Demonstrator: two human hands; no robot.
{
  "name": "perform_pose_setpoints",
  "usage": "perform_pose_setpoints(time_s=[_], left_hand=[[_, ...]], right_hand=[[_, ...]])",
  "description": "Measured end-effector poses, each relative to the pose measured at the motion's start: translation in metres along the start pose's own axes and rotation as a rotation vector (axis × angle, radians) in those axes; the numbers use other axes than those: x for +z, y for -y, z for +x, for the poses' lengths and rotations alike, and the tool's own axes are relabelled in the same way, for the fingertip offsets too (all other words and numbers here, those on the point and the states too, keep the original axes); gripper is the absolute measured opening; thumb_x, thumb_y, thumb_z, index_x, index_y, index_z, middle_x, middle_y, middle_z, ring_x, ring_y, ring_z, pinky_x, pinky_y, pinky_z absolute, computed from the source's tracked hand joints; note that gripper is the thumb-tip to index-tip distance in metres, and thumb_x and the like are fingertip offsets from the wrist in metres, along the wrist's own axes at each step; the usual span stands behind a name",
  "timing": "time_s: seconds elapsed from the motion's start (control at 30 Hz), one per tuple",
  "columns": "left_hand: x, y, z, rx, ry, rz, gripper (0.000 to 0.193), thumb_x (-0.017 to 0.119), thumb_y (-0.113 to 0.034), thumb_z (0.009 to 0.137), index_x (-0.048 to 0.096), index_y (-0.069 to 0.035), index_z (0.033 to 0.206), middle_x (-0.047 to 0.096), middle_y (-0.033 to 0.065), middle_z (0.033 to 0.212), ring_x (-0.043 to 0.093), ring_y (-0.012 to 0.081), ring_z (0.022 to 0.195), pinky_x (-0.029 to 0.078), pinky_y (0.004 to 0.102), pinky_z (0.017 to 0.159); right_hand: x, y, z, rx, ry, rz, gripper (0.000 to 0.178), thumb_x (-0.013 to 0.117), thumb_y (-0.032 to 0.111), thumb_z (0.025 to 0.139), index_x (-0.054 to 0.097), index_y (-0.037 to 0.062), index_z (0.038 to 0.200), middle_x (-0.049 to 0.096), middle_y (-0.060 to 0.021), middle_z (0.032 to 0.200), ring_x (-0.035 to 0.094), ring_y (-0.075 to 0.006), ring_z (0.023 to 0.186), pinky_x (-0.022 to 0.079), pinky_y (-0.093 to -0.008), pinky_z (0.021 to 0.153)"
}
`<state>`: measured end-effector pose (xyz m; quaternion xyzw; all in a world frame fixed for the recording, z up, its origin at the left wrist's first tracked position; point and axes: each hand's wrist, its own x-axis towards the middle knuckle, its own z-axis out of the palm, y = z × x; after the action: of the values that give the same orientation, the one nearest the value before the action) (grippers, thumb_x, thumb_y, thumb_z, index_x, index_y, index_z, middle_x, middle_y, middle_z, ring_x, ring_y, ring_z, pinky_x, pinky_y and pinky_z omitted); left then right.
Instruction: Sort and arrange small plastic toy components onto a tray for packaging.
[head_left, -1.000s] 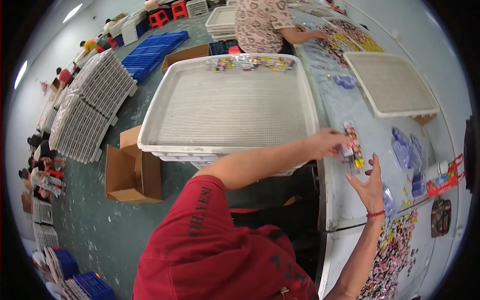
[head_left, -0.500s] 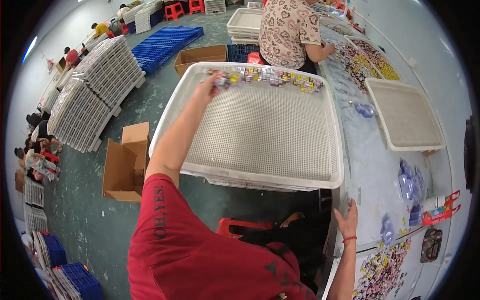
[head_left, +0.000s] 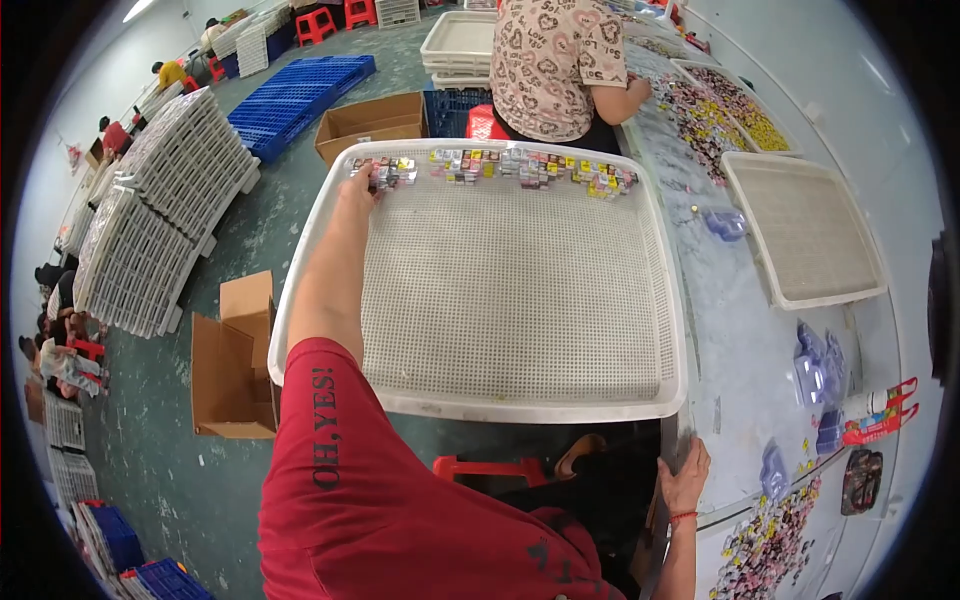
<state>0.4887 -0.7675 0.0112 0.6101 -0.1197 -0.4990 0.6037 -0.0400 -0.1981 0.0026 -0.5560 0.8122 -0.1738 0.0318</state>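
Head view: shows left hand (head_left: 362, 185) at the far-left corner of the white mesh tray (head_left: 520, 310), touching the leftmost of the small multicoloured packs (head_left: 465, 165). Cannot tell whether clamped on them or just pressing. Shows right hand (head_left: 686, 475) well apart from the left, resting at the near edge of the bench (head_left: 740, 350), with fingers extended and nothing visible in the grasp.

Progress: looks early. Done: one ragged row of packs along the tray's far rim, spanning most of the width, with small gaps. Left, judging by layout: the rest of the mesh, from that row to the near rim. Also see a heap of loose pieces (head_left: 770, 540) on the near right of the bench, not in any row.

Counts:
- Tray in front: one. Second tray (head_left: 805, 230) on the bench, right: one.
- Packs: roughly four clumps; too small to count singly.
- Loose pieces: one near heap, uncountable.
- Cardboard boxes: two, one left (head_left: 222, 375), one far (head_left: 385, 115).
- Red stool (head_left: 490, 467) below the near rim: one.
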Motion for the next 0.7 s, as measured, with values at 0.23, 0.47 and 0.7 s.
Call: perform_pose_setpoints(time_s=[0.23,0.47,0.7], left_hand=[[0.0,0.0,0.025,0.017,0.045,0.019,0.025,0.077,-0.025,0.08,0.065,-0.012,0.097,0.065,0.0043,0.091,0.061,0.0208,0.079,0.05,0.0449,0.06],[0.015,0.0,0.056,-0.002,0.078,0.151,0.012,0.071,-0.021,0.085,0.066,-0.012,0.093,0.064,0.0023,0.085,0.061,0.0189,0.075,0.047,0.0441,0.054],[0.029,0.021,0.1,0.124,0.059,0.566,0.012,0.066,-0.024,0.084,0.067,-0.012,0.087,0.066,0.005,0.076,0.065,0.0186,0.069,0.046,0.0401,0.051]], right_hand=[[0.007,0.008,-0.004,-0.035,-0.012,-0.141,0.076,0.078,0.021,0.067,0.043,-0.0025,0.13,0.045,-0.0224,0.132,0.042,-0.0404,0.12,0.035,-0.0498,0.1],[0.008,0.014,-0.007,-0.003,0.005,-0.163,0.076,0.079,0.02,0.064,0.044,-0.0005,0.128,0.043,-0.0193,0.133,0.04,-0.0394,0.121,0.035,-0.0498,0.1],[0.01,0.019,-0.013,0.03,0.014,-0.188,0.076,0.078,0.018,0.064,0.044,-0.001,0.129,0.043,-0.0205,0.133,0.04,-0.0408,0.122,0.034,-0.0507,0.101]])
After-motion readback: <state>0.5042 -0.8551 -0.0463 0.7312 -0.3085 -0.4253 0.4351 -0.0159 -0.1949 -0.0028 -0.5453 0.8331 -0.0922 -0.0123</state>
